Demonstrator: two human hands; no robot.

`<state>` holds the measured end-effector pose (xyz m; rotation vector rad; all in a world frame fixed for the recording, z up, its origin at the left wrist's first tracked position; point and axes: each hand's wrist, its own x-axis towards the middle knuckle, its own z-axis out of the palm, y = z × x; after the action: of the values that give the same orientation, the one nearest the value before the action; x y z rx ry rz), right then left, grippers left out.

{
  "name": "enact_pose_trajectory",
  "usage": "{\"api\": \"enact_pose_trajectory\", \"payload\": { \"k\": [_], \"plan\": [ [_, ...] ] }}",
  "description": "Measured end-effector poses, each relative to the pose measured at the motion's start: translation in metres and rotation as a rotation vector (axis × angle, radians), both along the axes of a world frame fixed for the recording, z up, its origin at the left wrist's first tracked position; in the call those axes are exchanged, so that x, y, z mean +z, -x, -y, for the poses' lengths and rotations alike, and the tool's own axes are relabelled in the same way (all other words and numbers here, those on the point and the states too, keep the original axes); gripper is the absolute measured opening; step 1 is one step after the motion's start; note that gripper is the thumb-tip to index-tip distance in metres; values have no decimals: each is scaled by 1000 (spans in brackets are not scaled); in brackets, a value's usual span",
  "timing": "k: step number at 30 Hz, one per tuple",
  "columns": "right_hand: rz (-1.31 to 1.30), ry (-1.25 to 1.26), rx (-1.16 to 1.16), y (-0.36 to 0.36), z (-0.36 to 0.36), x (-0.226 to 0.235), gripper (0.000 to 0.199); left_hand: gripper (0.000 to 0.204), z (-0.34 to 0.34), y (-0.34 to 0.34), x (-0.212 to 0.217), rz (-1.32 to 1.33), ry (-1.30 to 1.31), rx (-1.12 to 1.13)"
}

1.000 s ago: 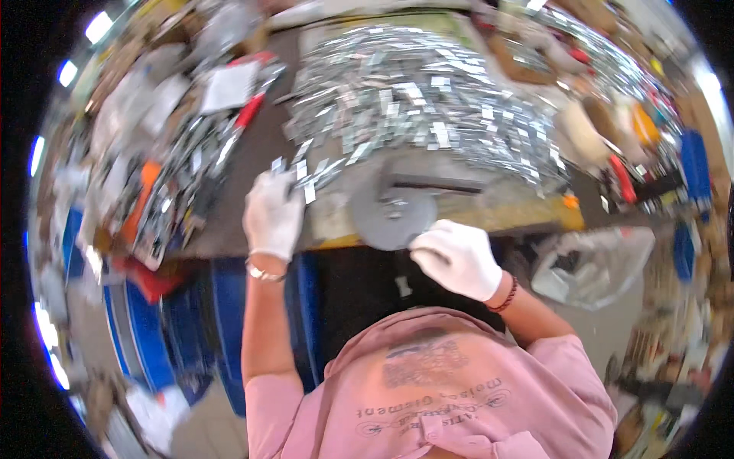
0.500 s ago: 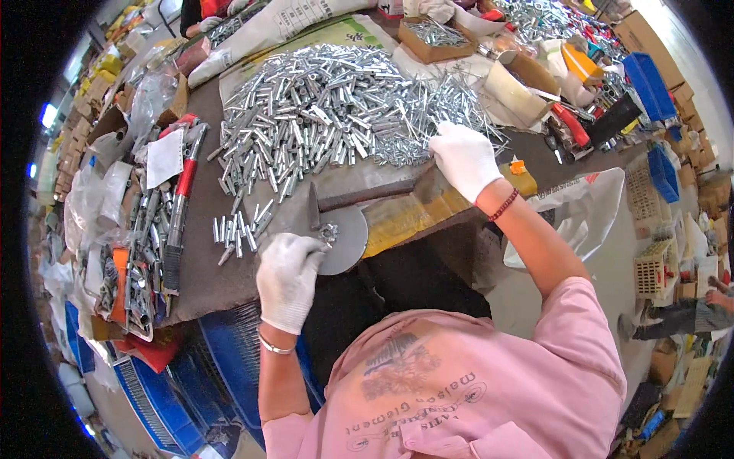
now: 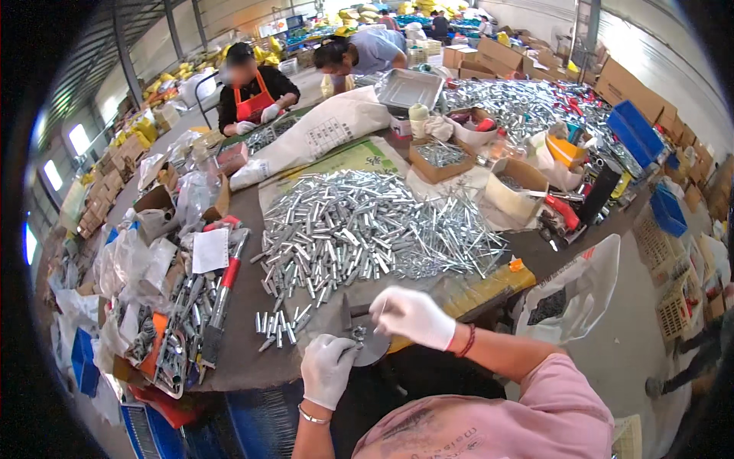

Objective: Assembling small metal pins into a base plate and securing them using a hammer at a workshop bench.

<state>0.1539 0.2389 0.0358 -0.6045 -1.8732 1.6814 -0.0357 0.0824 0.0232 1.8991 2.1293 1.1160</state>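
I saw a round grey metal disc (image 3: pixel 372 346) at the near edge of the worktable (image 3: pixel 245 306), with a few small silver parts (image 3: pixel 357 333) sitting on it. Both gloved hands met over it. My left hand (image 3: pixel 327 369) covered the disc's lower left rim, fingers curled, and I could not tell whether it pinched one of the parts or only rested there. My right hand (image 3: pixel 413 316) hovered over the disc's upper right with its fingers drawn together, and whatever it might have gripped was hidden under the glove. Most of the disc lay beneath the two hands.

Just beyond the hands spread a large heap of silver metal tubes (image 3: pixel 359 229), with a small loose cluster (image 3: pixel 279 325) of them left of the disc. Further left lay a red-handled tool (image 3: pixel 223 294) among crumpled plastic bags (image 3: pixel 138 260). Across the table a person in a red apron (image 3: pixel 252 96) worked, partly blocked by a white sack (image 3: pixel 313 138).
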Motion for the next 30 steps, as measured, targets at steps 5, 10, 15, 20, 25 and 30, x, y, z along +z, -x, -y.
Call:
{"api": "enact_pose_trajectory", "payload": {
  "k": [5, 10, 15, 20, 25, 30],
  "plan": [
    [243, -408, 41, 8, 14, -10, 10, 8, 6, 1, 0, 27, 25, 19],
    [411, -743, 92, 3, 17, -4, 12, 10, 16, -1, -9, 54, -14, 27],
    [443, -918, 127, 10, 30, -3, 6, 13, 21, 1, -8, 86, -2, 20],
    [482, -1174, 39, 8, 23, 1, 9, 14, 18, 8, -16, -19, 9, 49],
    [405, -1087, 14, 1, 16, -13, 8, 14, 11, 8, -17, 165, 91, 50],
    [363, -1063, 33, 1, 21, -21, 11, 15, 18, 2, -21, 107, 70, 74]
  ]
}}
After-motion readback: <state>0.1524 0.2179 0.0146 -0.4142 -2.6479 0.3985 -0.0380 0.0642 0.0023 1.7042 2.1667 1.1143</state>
